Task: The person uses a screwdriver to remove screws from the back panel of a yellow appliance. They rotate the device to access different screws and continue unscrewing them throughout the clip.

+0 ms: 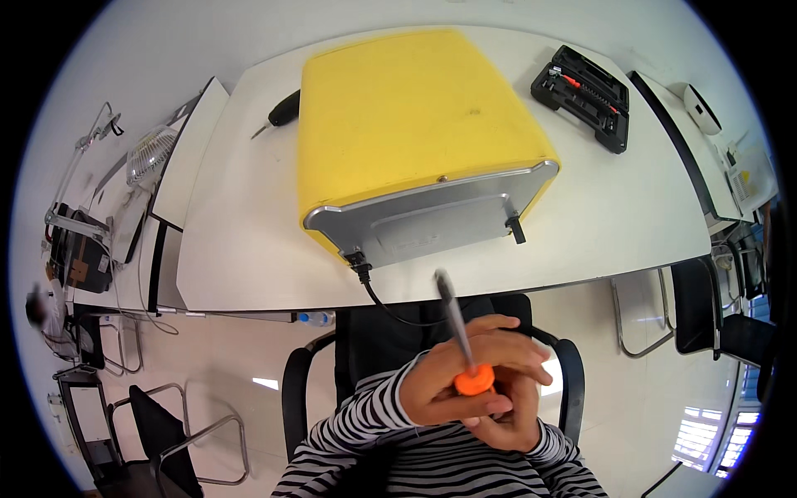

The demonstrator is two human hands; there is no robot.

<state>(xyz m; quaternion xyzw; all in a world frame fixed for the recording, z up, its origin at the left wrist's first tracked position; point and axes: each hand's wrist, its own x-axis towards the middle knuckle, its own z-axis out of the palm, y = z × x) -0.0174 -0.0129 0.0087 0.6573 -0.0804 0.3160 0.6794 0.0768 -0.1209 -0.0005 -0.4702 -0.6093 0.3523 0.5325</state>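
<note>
In front of my body, my left hand (pixel 448 373) is closed round a screwdriver (pixel 473 381) with an orange handle. Its metal shaft points up and away, toward the near edge of the table, and its tip is blurred. My right hand (pixel 516 411) is closed close against the left, partly covered by the left fingers; what it grips, if anything, is hidden. Beyond the hands, a yellow box-shaped machine (pixel 415 116) stands on the white table, its grey panel facing me. A black power cord (pixel 365 280) is plugged into that panel's lower left, apart from both hands.
On the table (pixel 241 266), a black-handled tool (pixel 285 109) lies left of the machine. An open black tool case (pixel 585 95) with bits lies to the right. A black chair (pixel 303 390) surrounds me; side tables hold a fan (pixel 151 155) and a lamp arm (pixel 79 153).
</note>
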